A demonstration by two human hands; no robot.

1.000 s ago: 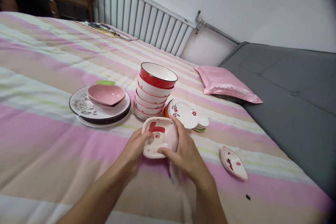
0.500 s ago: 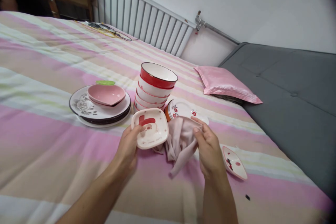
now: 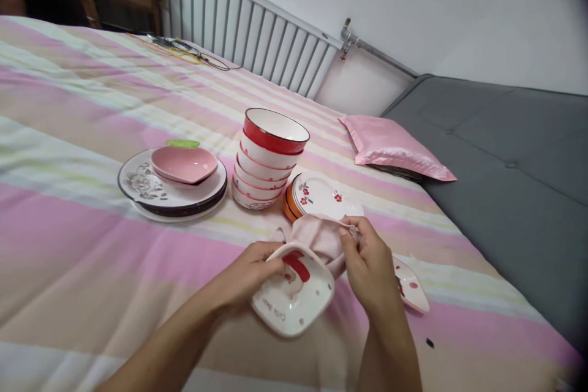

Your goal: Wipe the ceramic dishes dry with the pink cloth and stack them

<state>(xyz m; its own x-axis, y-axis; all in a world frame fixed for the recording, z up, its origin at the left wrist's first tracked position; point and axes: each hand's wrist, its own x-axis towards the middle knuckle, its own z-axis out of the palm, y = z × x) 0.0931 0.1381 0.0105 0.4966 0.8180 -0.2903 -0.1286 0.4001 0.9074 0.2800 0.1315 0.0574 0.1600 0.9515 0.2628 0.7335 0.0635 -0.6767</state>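
Observation:
My left hand (image 3: 260,269) grips a small square white dish (image 3: 305,303) by its edge, thumb on the inner face, which bears a red-scarfed bear print. Pinched in my right hand (image 3: 367,260) is a pale pink cloth (image 3: 316,233), bunched behind the dish's far edge. Beyond the hands rises a stack of bowls (image 3: 269,162), with a red one on top. Just past the cloth lie flower-patterned plates (image 3: 328,196), partly covered by it. Another small patterned dish (image 3: 412,288) rests on the bed, partly behind my right wrist.
On the left, a pink heart-shaped dish (image 3: 184,164) sits on stacked plates (image 3: 138,187), beside a green item (image 3: 182,143). A pink pillow (image 3: 399,147) leans by the grey headboard (image 3: 496,128). Cables (image 3: 193,54) lie at the far edge. A small black piece (image 3: 429,343) lies at right.
The dish has moved right and nearer to me and has been turned, so its print is tilted. The cloth has shifted behind it, and my left hand has moved right.

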